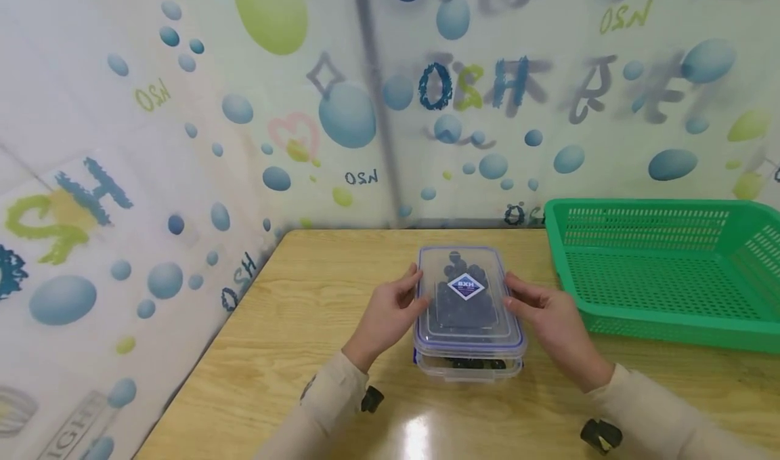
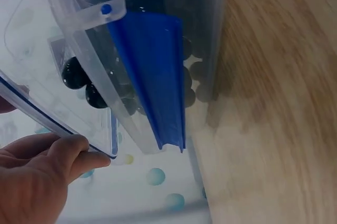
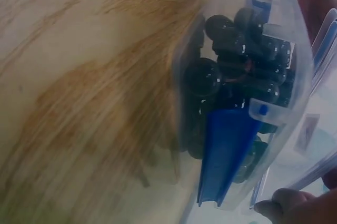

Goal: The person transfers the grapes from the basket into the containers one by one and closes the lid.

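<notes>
A clear plastic lid (image 1: 434,263) with a blue seal and a diamond-shaped label is pinched by its left edge in my left hand (image 1: 388,314) and by its right edge in my right hand (image 1: 554,324). Under it stands a clear food container (image 1: 429,365) on the table, holding dark round grapes (image 3: 202,76). Both wrist views show a gap between lid and container rim. The blue side latches (image 2: 152,76) hang down, unfastened. In the left wrist view, thumb and fingers grip the lid's edge near its corner. The right fingertips (image 3: 287,197) are at the opposite edge.
A green plastic basket (image 1: 646,331) stands on the wooden table (image 1: 292,324) to the right, close to my right hand. Behind and to the left rise walls (image 1: 201,196) with a bubble pattern. Black straps (image 1: 601,436) hang at both wrists.
</notes>
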Action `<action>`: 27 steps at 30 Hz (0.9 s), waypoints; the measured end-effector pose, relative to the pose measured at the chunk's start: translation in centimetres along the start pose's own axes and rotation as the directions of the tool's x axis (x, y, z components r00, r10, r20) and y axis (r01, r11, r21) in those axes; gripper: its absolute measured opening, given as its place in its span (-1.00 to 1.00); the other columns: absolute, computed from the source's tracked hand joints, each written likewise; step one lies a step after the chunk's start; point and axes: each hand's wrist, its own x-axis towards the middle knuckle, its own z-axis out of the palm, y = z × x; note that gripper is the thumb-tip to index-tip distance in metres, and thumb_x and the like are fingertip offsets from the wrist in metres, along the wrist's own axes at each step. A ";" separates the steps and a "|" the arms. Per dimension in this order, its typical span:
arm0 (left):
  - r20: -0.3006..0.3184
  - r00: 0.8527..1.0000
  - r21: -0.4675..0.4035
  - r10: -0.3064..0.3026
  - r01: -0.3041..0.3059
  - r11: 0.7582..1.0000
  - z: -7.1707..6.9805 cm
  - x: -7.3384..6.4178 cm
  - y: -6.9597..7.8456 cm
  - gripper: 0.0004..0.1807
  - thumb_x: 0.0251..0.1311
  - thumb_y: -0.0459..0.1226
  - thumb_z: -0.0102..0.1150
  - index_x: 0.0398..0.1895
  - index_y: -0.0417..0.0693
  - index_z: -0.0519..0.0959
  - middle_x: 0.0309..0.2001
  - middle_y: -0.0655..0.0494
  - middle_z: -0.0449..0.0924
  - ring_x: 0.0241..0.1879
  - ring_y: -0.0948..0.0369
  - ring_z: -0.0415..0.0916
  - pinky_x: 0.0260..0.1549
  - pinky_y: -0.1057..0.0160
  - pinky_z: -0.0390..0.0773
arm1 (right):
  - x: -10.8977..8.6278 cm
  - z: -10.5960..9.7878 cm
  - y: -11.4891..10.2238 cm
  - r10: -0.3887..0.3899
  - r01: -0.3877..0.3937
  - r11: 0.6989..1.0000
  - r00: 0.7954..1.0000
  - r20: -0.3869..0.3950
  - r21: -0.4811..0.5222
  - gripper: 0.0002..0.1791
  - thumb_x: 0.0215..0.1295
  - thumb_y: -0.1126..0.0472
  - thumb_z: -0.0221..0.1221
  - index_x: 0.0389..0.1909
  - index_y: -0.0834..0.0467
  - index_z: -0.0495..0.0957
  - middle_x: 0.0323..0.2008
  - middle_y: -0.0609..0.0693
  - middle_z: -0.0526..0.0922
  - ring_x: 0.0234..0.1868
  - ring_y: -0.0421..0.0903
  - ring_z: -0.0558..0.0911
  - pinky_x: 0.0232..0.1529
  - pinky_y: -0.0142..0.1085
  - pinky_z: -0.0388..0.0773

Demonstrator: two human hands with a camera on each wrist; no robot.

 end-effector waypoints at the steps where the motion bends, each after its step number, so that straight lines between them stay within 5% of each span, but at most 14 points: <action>1: 0.007 1.000 0.007 -0.010 0.010 1.000 0.0 0.1 -0.1 -0.43 0.34 -0.32 0.14 0.33 -0.44 0.29 0.42 -0.22 0.13 0.36 0.04 0.20 0.17 0.24 0.39 | 0.1 0.0 0.2 0.002 -0.002 1.000 1.000 0.000 -0.005 -0.44 0.43 0.23 0.16 0.36 0.35 0.28 0.41 0.18 0.24 0.42 0.08 0.22 0.27 -0.23 0.30; 10: 0.008 0.999 0.040 -0.047 0.047 0.998 0.2 1.0 -1.5 -0.39 0.31 -0.31 0.16 0.35 -0.44 0.27 0.42 -0.19 0.16 0.31 0.03 0.29 0.16 0.23 0.41 | 1.2 0.4 1.0 -0.014 0.014 1.000 1.000 -0.010 -0.019 -0.45 0.41 0.30 0.16 0.34 0.41 0.27 0.37 0.22 0.27 0.39 0.12 0.26 0.28 -0.17 0.27; 27: 0.073 0.990 0.137 -0.121 0.110 0.984 0.2 0.7 -0.8 -0.42 0.20 -0.31 0.26 0.23 -0.48 0.39 0.36 -0.27 0.22 0.20 -0.03 0.42 0.06 0.25 0.50 | 0.2 0.8 1.2 -0.010 0.007 0.993 1.000 -0.023 -0.119 -0.42 0.39 0.28 0.19 0.34 0.40 0.28 0.36 0.25 0.29 0.36 0.17 0.30 0.27 -0.14 0.31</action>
